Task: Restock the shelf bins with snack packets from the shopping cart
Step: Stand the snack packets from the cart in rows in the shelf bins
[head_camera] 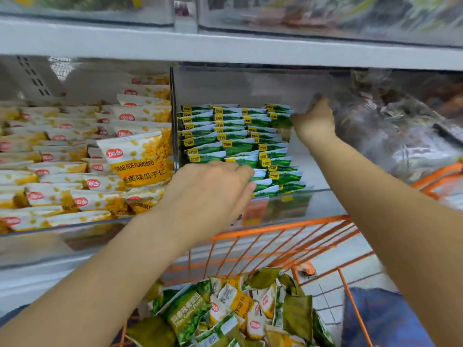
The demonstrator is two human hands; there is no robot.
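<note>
Two bare hands reach into a clear shelf bin [295, 209] that holds rows of green packets [233, 144]. The left hand [213, 194] is at the near front of the bin, on its left side. Its fingers [246, 175] are bent and press against the front green packets in the near rows. The fingertips are partly hidden among the packets, so it is hard to tell if they pinch one or only touch them. The right hand [314, 121] is farther back, at the right end of the far rows. Its fingers are curled forward and touch the packets there and the clear bin wall beside them. You cannot tell if this hand holds anything.

Left of this bin sits another bin full of yellow and white packets [82, 159], stacked flat. To the right is a blurry clear bin [400, 126] with dark snacks inside.

Below the hands is an orange wire shopping cart [283, 244]. Loose snack packets [233, 314] lie in a heap in it, some green and some yellow and white. A white shelf board [225, 46] runs across above the bins.
</note>
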